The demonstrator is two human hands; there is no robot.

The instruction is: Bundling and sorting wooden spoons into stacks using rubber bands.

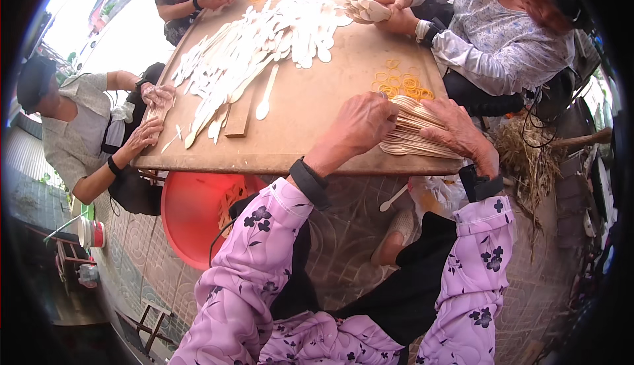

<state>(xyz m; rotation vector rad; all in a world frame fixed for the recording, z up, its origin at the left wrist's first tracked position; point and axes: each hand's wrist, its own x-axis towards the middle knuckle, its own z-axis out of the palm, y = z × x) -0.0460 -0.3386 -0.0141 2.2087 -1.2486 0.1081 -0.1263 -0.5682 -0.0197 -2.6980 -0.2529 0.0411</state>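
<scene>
A thick stack of flat wooden spoons (411,127) lies near the table's right front corner. My right hand (459,129) grips the stack's right end, thumb and fingers spread along its sides. At the other end, my left hand (356,126) is closed, fingers curled against the spoons; whatever is pinched in them is hidden. Just beyond the stack sits a loose heap of yellow rubber bands (403,82). A single wooden spoon (267,94) lies farther left, beside a small wooden block (238,119).
A large pile of wooden spoons (264,41) covers the table's (317,101) far left. Co-workers sit around it; one at the far right holds a bunch of spoons (367,9). Below the front edge stand a red basin (191,216) and a plastic bag (436,194).
</scene>
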